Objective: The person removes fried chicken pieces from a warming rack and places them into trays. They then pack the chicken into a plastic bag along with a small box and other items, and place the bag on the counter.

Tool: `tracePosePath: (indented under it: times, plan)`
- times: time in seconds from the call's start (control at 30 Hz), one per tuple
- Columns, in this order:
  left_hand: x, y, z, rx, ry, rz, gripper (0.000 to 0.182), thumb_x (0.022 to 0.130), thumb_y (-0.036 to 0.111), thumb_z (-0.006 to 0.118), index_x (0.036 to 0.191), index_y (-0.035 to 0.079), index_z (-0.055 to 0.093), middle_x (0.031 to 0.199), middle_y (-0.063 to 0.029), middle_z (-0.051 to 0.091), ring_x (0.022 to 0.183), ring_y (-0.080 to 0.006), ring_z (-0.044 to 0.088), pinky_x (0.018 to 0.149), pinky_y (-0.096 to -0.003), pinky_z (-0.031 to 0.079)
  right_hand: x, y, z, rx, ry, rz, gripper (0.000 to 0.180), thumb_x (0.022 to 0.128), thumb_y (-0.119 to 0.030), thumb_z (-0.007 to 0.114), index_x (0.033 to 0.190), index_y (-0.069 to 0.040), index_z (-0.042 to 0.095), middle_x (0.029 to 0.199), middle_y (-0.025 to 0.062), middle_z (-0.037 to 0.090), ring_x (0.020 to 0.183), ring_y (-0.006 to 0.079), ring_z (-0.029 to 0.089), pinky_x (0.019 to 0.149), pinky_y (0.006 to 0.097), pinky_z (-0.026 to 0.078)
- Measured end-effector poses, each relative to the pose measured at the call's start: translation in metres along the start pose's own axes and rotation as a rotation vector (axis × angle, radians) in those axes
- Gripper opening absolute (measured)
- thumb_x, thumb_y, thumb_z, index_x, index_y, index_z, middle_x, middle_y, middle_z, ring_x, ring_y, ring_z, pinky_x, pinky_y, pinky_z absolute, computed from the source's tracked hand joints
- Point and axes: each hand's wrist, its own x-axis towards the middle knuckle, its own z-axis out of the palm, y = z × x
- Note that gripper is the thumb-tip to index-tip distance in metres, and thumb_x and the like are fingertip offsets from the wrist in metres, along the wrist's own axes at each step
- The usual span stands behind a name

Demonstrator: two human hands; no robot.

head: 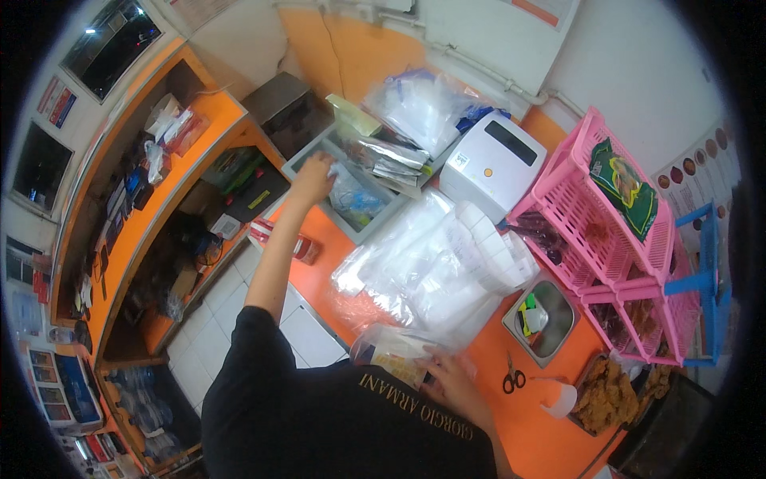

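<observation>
My left hand [314,176] reaches into a grey plastic bin [392,211] at the back of the orange counter, its fingers at small clear plastic packets [356,193]; whether they grip one cannot be made out. Near my body, my right hand [446,380] rests on a clear plastic bag [389,353] with printed, yellowish contents. My shirt hides part of that bag, and the grip is unclear. Between the hands lies a broad stack of clear plastic bags [419,263], with a curled strip of white labels [488,248] on it.
A white label printer [491,164] stands behind the bags. Pink plastic baskets [622,281] rise at the right. Scissors [513,377], a metal tray [559,323] and a tray of fried food [604,395] are at the right. A red-lidded jar [306,248] stands beside my left forearm.
</observation>
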Motion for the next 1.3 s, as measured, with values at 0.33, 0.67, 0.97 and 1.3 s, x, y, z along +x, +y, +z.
tracePosePath:
  times: [0.33,0.67,0.97,1.3]
  plan:
    - [0.005,0.112,-0.054,0.210,-0.104,0.434,0.053,0.077,0.044,0.069,0.122,0.018,0.058,0.124,-0.0051,0.058,0.121,-0.0233,0.051,0.110,-0.0596,0.021,0.021,0.018,0.005,0.132,-0.067,0.000,0.039,0.084,-0.026,0.067,0.117,-0.008,0.058,0.135,0.0122,0.048,0.121,0.0334,0.046,0.099,0.0440,0.037]
    - [0.113,0.105,-0.052,-0.032,0.014,0.325,0.031,0.086,0.031,0.060,0.107,0.007,0.064,0.098,-0.0158,0.066,0.095,-0.0350,0.062,0.084,-0.0445,0.049,0.031,0.027,-0.003,0.228,-0.126,0.100,0.037,0.086,-0.025,0.066,0.119,-0.008,0.059,0.129,0.0072,0.051,0.095,0.0187,0.055,0.073,0.0289,0.050]
    - [0.256,0.037,0.015,0.195,0.043,0.210,0.050,0.076,0.040,0.069,0.112,0.007,0.061,0.107,-0.0195,0.065,0.097,-0.0381,0.063,0.085,-0.0449,0.050,0.032,0.028,-0.036,0.485,-0.256,0.004,0.036,0.092,-0.021,0.060,0.124,-0.004,0.057,0.128,0.0123,0.053,0.114,0.0218,0.050,0.094,0.0344,0.043]
    - [0.260,0.088,0.025,0.081,0.001,0.108,0.030,0.080,0.025,0.058,0.099,0.005,0.069,0.097,-0.0190,0.067,0.092,-0.0362,0.064,0.081,-0.0424,0.050,0.220,0.033,-0.197,0.265,0.463,-0.152,0.015,0.087,-0.008,0.059,0.096,0.002,0.065,0.096,0.0168,0.064,0.093,0.0289,0.063,0.084,0.0352,0.047]
